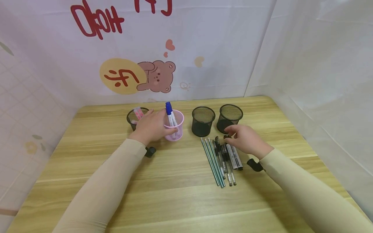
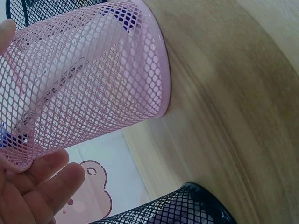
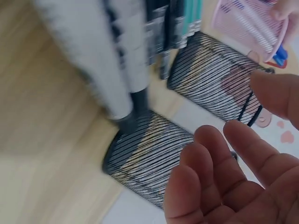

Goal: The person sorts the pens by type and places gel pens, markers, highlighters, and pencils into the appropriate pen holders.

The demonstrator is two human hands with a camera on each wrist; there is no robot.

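My left hand (image 1: 152, 126) holds the pink mesh pen cup (image 2: 93, 84) near its rim, thumb on one side and fingers on the other. Blue-capped whiteboard markers (image 1: 172, 117) stand in that cup. Over the top end of two black-capped white markers (image 1: 234, 157) hovers my right hand (image 1: 246, 137), its fingers loosely bent with nothing between them. In the right wrist view these markers lie apart from the fingertips (image 3: 184, 182). Left of them are several black gel pens (image 1: 224, 158) and several green pencils (image 1: 213, 163) on the table.
Two black mesh pen cups (image 1: 203, 124) (image 1: 223, 124) stand right of the pink one. Another black mesh cup (image 1: 133, 124), partly behind my left hand, contains pink-patterned items (image 1: 138, 112). A white printed cloth (image 1: 209, 42) rises behind the wooden table (image 1: 172, 194).
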